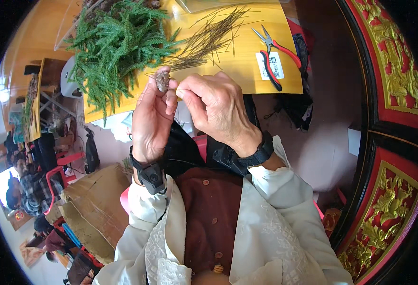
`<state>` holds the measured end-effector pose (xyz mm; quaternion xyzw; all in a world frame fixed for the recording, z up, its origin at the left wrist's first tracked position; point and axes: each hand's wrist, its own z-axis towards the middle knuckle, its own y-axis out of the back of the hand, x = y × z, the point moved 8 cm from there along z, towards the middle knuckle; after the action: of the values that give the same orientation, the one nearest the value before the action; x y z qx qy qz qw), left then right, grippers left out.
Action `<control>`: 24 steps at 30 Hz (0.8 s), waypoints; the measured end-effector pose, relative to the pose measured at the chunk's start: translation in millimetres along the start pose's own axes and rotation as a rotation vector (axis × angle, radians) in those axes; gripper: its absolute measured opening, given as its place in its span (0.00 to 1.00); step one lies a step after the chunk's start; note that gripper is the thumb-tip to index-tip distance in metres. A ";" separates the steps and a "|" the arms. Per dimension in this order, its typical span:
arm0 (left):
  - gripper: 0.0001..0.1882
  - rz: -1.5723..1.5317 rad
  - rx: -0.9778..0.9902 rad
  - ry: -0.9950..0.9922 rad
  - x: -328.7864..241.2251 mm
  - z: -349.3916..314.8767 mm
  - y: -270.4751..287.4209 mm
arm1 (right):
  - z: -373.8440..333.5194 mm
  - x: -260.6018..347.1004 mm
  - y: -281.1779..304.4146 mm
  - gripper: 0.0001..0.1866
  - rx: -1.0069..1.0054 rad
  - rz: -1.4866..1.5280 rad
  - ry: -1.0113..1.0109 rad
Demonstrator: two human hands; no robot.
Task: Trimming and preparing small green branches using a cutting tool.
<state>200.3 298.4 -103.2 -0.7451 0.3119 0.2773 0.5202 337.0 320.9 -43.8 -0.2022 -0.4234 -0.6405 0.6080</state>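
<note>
My left hand (153, 116) is raised in front of the table edge, its fingers closed round a small brown pine cone (162, 81). Close beside it, my right hand (220, 107) is closed in a pinch, thumb against forefinger. What those fingertips hold, if anything, is too small to make out. Beyond the hands, a heap of green artificial fir sprigs (116, 50) covers the left part of the yellow table (247, 78). Thin brown wires (209, 40) lie loosely bunched to the right of the sprigs.
Red-and-black pliers (271, 54) lie with jaws parted over a white label (276, 66) near the table's right end. Cardboard (92, 209) stands at my lower left. Carved red-and-gold panels (389, 61) line the right side. Other people (35, 190) sit far left.
</note>
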 end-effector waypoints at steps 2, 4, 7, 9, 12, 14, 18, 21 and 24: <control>0.18 0.018 0.004 -0.019 0.7 0.6 -2.9 | -0.6 -1.0 2.8 0.02 0.002 -0.035 -0.008; 0.18 0.039 0.005 -0.038 1.0 0.5 -5.8 | -1.1 -2.3 3.6 0.02 0.005 -0.067 -0.016; 0.18 0.042 -0.040 -0.046 1.3 -1.0 -6.6 | -0.9 0.1 6.7 0.02 -0.026 -0.084 0.011; 0.18 0.048 -0.057 -0.052 1.7 -1.1 -4.7 | -1.2 2.3 5.6 0.02 -0.014 -0.094 0.039; 0.18 0.037 -0.024 -0.021 2.8 -2.1 -3.2 | -2.4 1.4 3.3 0.02 -0.010 -0.068 0.044; 0.18 0.030 -0.021 0.008 3.6 -2.5 -2.4 | -2.1 3.2 3.9 0.02 0.012 -0.074 0.062; 0.19 -0.014 -0.009 0.070 6.3 -3.4 0.7 | -2.5 6.6 1.5 0.02 0.027 -0.061 0.103; 0.19 0.005 -0.062 0.080 6.1 -4.7 3.7 | -3.8 5.8 0.4 0.02 0.021 -0.084 0.105; 0.19 0.011 -0.024 0.090 7.7 -5.0 1.3 | -4.8 3.8 1.2 0.02 -0.002 -0.090 0.091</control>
<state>204.8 292.0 -108.1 -0.7612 0.3360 0.2499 0.4952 338.7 315.0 -43.3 -0.1541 -0.4032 -0.6763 0.5969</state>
